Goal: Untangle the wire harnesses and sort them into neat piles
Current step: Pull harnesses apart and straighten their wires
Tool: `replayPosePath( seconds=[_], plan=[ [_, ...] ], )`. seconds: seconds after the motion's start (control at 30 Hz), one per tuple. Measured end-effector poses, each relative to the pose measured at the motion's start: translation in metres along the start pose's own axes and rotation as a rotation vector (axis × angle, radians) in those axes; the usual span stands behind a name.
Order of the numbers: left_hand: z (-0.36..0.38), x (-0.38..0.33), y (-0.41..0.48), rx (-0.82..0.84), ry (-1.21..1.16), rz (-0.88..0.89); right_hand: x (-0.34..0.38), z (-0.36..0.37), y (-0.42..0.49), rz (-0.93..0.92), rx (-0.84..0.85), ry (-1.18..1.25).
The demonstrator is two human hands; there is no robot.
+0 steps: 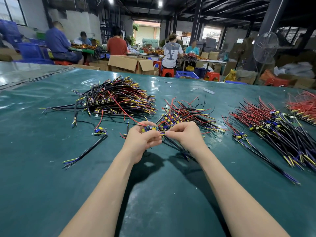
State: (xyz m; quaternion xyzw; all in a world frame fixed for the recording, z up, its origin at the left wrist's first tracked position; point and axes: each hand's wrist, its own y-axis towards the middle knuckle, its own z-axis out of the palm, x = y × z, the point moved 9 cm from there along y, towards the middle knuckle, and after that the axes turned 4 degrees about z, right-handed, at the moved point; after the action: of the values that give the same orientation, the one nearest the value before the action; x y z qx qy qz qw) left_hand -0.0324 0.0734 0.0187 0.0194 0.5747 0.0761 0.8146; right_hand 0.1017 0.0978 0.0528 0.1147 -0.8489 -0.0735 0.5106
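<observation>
Far left on the desk point(42, 177), a sorted pile point(118, 98) lies fanned one way, kept clear of the work, I'd say. Now the left hand point(143, 141) has its fingers point(153, 138) curled round one harness point(149, 128). The right hand point(185, 134) pinches its wires, both forearms stretched forward, just beside the tangled heap point(186, 113). Another neat pile point(273, 129) waits right.

On the green plastic-sheeted table point(51, 185), a tall stack of multicoloured wire harnesses point(119, 98) lies back left, a tangled red-and-black heap point(186, 113) in the middle, a flat black-and-red pile point(277, 130) to the right. The left hand point(142, 141) and right hand point(186, 135) hold a small board-ended harness point(150, 128) just before the heap.
</observation>
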Motion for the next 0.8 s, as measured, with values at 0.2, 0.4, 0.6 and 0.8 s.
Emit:
replayPosePath(
  seconds=[0.2,0.4,0.6,0.8],
  plan=[
    [-0.003,0.001,0.002,0.002,0.065,-0.019,0.007,0.017,-0.007,-0.034,0.206,-0.021],
    [-0.005,0.007,0.004,-0.042,-0.072,-0.085,0.019,0.011,-0.006,-0.149,0.032,-0.057],
    [0.004,0.008,0.002,0.001,0.089,-0.046,0.001,0.008,-0.002,-0.049,0.032,-0.073],
    [-0.008,-0.002,0.004,-0.070,0.120,0.024,0.002,0.019,-0.005,0.014,0.320,0.099]
  ],
)
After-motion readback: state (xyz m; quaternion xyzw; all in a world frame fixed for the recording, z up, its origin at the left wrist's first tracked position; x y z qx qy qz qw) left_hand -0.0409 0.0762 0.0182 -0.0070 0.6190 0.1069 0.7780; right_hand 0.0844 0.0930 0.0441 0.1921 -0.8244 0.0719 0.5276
